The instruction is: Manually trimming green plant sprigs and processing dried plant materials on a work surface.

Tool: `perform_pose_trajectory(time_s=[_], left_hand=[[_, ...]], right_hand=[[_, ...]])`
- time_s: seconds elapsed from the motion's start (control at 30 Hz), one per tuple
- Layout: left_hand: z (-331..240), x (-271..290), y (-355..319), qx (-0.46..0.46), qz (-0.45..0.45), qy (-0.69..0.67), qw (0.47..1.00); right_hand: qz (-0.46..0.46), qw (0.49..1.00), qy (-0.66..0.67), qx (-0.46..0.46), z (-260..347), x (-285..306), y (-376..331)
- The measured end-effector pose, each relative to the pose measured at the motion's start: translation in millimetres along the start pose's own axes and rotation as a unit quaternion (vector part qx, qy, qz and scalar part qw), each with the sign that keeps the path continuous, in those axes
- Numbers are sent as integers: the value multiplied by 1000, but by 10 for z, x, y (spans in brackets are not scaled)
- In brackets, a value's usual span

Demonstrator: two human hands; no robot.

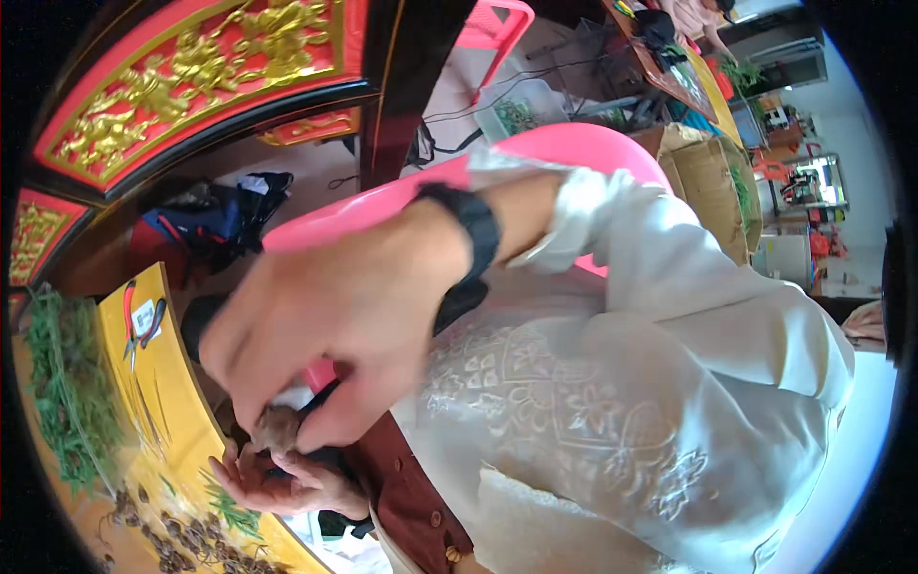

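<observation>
My right hand (335,316) wears a black wristband and reaches across from a white sleeve, back of the hand upward and smeared by motion. Between its thumb and fingers sits a small, blurred grey-brown lump (277,429) whose kind I cannot make out. Just below, my left hand (287,483) is turned palm up with curled fingers, its thumb and fingertips meeting the lump from beneath. Both hands are close together beside the edge of a yellow table (177,354).
Red-handled pliers (134,325) and thin wires or sticks lie on the table. Green sprigs (67,392) and several dried brown pods (191,540) are around them. A carved red-and-gold panel (206,81) rises beyond. Behind are a pink chair (593,143) and a cardboard box (708,182).
</observation>
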State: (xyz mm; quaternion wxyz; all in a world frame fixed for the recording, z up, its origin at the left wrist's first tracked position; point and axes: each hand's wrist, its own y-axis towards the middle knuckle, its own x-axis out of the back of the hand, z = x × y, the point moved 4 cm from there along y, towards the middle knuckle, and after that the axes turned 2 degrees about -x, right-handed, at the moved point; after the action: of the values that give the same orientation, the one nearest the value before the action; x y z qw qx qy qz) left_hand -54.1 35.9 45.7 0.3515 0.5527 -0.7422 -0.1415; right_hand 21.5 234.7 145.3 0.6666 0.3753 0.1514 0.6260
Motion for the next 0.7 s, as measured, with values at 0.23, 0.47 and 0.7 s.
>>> perform_pose_trajectory(time_s=[0.23, 0.47, 0.7], left_hand=[[262, 72, -169, 55, 25, 15, 998], [443, 44, -200, 92, 6, 6, 996], [502, -22, -249, 127, 27, -9, 991]], right_hand=[[-114, 987, -109, 32, 863, 627, 28], [-113, 836, -535, -49, 1455, 1371, 5], [-144, 693, -647, -283, 1151, 2313, -1465]])
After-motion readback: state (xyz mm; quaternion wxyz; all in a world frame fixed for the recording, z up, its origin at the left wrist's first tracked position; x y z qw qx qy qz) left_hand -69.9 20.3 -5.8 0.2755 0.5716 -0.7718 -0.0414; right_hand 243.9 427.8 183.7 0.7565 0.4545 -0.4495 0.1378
